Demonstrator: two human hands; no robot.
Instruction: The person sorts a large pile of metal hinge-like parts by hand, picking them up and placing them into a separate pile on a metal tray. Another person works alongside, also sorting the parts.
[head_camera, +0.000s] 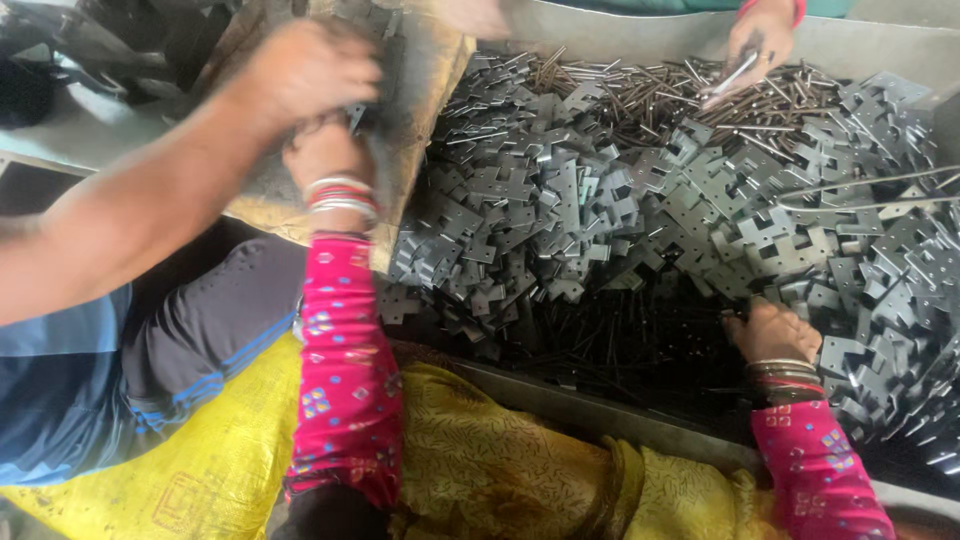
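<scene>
My left hand (325, 155), in a pink sleeve with white and red bangles, reaches up against a worn wooden block (415, 95). A co-worker's hand covers its fingers, so its grip is hidden. My right hand (770, 330), with bangles at the wrist, rests back-up at the near edge of a big heap of grey notched metal plates (600, 200). Its fingertips dig into dark thin pins (610, 345) beneath the plates, and I cannot see whether they hold anything.
A co-worker's bare arm (150, 200) crosses from the left, with the hand (305, 70) blurred over the block. Another person's hand (760, 35) at the top right holds a metal piece above rusty pins (640, 85). A metal tray rim (600, 415) runs near my lap.
</scene>
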